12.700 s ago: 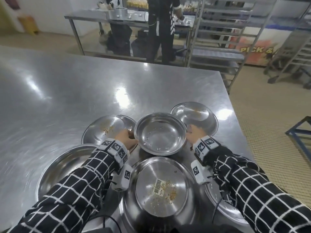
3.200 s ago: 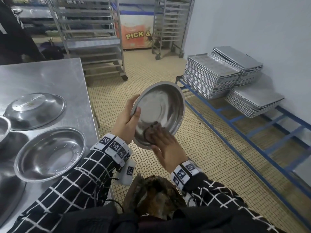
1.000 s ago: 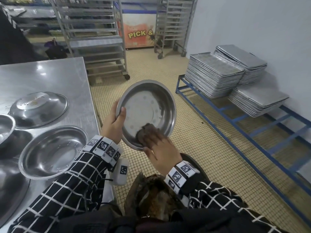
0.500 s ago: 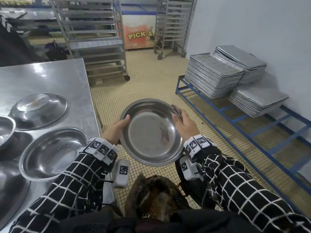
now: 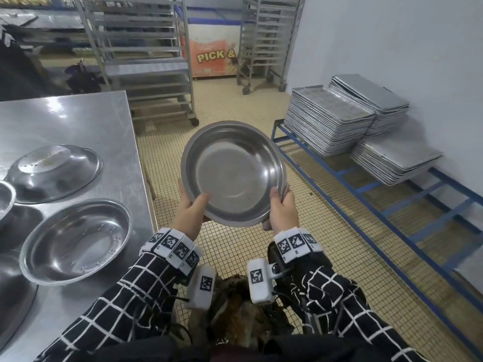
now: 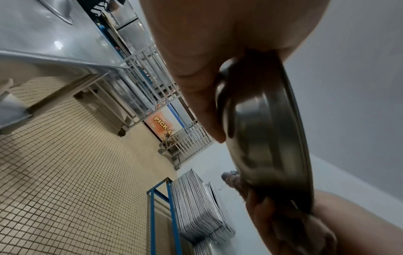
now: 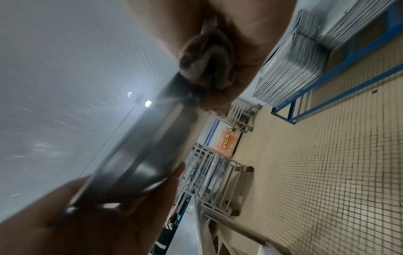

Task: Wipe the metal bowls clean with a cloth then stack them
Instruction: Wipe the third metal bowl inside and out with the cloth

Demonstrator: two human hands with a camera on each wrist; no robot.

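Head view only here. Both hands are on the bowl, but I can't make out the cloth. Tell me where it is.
Observer: The right wrist view shows the cloth bunched under the right hand, pressed against the bowl's outer side.
Operator: Report the left grip underneath.
Observer: In the left wrist view, the left hand has its fingers lying along the bowl's underside.
Operator: Check that underside for dirt.
Observer: Both wrist views show it only dark and blurred, so I cannot tell.
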